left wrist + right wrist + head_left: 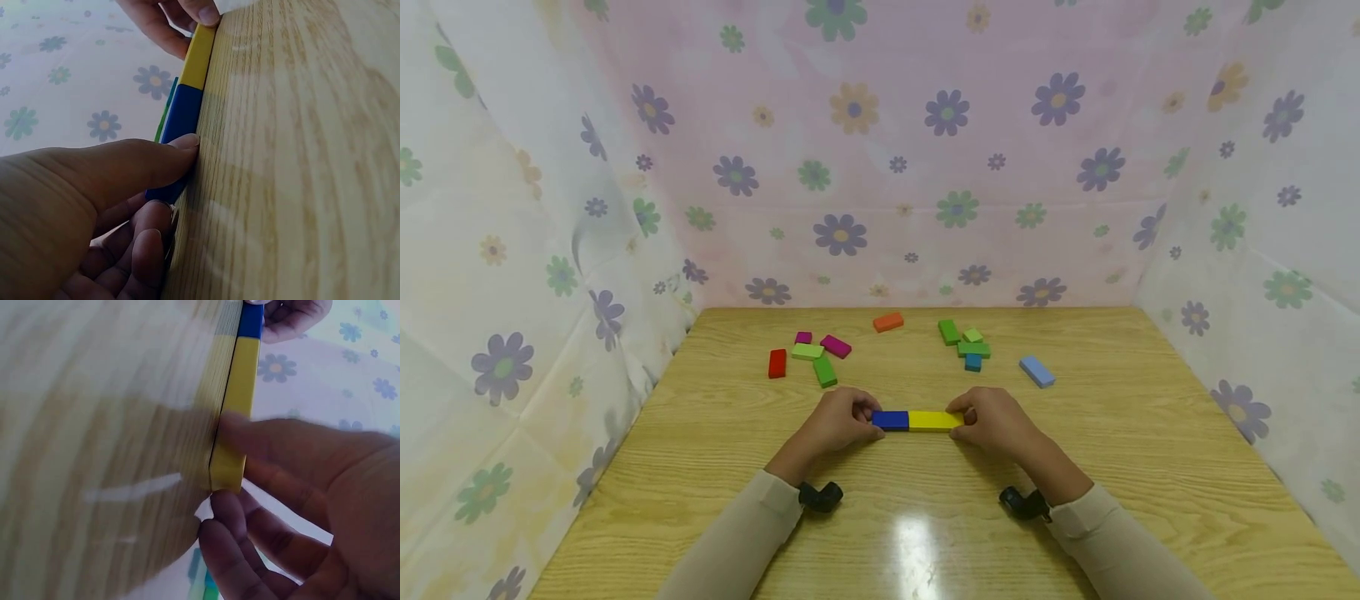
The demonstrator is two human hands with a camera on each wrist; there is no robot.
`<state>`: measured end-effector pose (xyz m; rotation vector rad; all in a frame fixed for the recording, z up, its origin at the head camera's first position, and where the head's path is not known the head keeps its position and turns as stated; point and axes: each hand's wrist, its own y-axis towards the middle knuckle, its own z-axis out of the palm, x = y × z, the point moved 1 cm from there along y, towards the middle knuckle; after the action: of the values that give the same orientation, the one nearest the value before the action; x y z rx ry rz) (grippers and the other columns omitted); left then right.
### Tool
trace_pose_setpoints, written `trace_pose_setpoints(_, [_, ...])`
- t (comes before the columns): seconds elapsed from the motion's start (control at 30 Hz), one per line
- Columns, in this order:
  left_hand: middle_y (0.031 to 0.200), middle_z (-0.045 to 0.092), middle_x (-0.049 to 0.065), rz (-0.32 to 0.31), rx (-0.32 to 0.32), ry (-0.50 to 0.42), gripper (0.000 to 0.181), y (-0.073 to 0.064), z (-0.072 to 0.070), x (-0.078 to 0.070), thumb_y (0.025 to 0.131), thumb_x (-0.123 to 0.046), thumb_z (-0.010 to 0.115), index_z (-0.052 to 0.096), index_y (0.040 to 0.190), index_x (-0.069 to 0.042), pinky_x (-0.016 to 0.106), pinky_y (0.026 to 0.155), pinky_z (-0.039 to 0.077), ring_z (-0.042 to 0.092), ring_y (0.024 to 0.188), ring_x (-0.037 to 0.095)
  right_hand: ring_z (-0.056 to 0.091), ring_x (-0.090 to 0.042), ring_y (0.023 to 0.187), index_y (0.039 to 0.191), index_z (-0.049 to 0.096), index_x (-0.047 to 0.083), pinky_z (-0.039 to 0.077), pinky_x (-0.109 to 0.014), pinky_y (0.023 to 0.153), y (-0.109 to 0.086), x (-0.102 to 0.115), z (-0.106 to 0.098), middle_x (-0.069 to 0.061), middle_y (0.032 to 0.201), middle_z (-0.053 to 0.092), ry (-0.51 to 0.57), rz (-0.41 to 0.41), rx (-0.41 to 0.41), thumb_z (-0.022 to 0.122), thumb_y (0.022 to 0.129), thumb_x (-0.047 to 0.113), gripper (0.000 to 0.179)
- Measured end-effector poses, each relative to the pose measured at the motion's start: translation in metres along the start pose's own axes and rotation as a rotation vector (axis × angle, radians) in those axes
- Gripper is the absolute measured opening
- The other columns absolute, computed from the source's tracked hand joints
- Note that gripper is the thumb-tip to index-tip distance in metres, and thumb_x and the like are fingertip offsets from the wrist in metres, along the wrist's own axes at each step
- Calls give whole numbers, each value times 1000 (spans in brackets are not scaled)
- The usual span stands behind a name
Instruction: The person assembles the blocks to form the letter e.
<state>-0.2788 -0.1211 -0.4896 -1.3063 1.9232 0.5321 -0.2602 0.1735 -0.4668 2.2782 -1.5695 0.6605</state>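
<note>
A dark blue block (891,421) and a longer yellow block (931,421) lie end to end on the wooden table, their short ends meeting. My left hand (844,419) pinches the blue block near its outer end, thumb on the near side. At the other end, my right hand (994,422) grips the yellow block between thumb and fingers. The left wrist view shows the left thumb (169,156) against the blue block (182,112). In the right wrist view the right thumb (240,432) presses the side of the yellow block (236,381).
Farther back on the left lie a red block (777,363) and several magenta and green ones. An orange block (888,322) lies at the back middle. Right of it are several green blocks, a teal block (973,362) and a light blue block (1037,372). Flowered cloth (895,200) surrounds the table.
</note>
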Motion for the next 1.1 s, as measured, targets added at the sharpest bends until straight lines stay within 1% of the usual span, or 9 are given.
trace_pose_setpoints(0.1, [91,65,-1,-11,9,-8,29,0,1,1,81,-25,90,74,105,-19,27,74,52,60,83,16,64,-14,90,119,77,16,56,-34,76,0,-9,1,0,110,72,97,6,25,90,81,24,41])
trace_pose_setpoints(0.2, [94,65,-1,-25,19,-22,32,0,2,2,82,-26,90,73,108,-19,27,76,53,60,84,16,64,-17,99,125,73,15,56,-34,83,2,-22,2,-1,117,70,234,17,74,91,79,27,50])
trace_pose_setpoints(0.3, [95,65,0,-19,25,-31,35,-1,2,3,81,-26,90,73,110,-17,27,76,53,60,85,16,61,-20,102,131,69,11,54,-32,87,3,-33,1,-4,120,67,377,24,126,91,80,27,58])
trace_pose_setpoints(0.4, [95,65,0,-5,24,-29,36,-1,2,2,81,-25,90,72,110,-16,27,76,53,61,85,17,60,-24,101,133,66,6,54,-29,86,3,-40,-2,-9,119,66,466,0,159,90,81,24,59])
trace_pose_setpoints(0.47, [94,65,0,-7,21,-23,36,0,1,2,81,-25,91,72,110,-16,27,76,53,61,84,17,60,-25,101,132,66,6,55,-27,84,4,-43,-3,-9,119,66,489,-18,173,89,82,23,57])
trace_pose_setpoints(0.6, [93,65,-1,-10,19,-17,34,0,1,2,81,-25,91,72,108,-17,27,76,53,60,84,16,61,-26,100,130,68,6,55,-27,83,5,-46,-5,-10,118,67,509,-56,197,88,84,22,53])
trace_pose_setpoints(0.77, [93,65,0,-1,14,-25,34,0,0,0,81,-25,90,73,108,-16,27,75,53,60,83,16,64,-26,101,131,68,10,56,-28,85,8,-58,-7,-11,117,68,526,-98,230,86,86,22,50])
trace_pose_setpoints(0.87, [93,65,0,-7,17,-29,34,0,0,-1,80,-26,91,73,107,-16,27,74,52,60,84,17,66,-26,103,132,68,11,57,-28,87,8,-65,-8,-11,119,69,546,-107,242,85,87,22,49])
trace_pose_setpoints(1.1, [92,65,0,-40,21,-20,32,0,0,0,80,-28,91,73,105,-18,28,75,52,60,84,18,66,-25,105,135,65,6,57,-28,89,8,-66,-9,-16,123,68,587,-140,274,82,90,20,50])
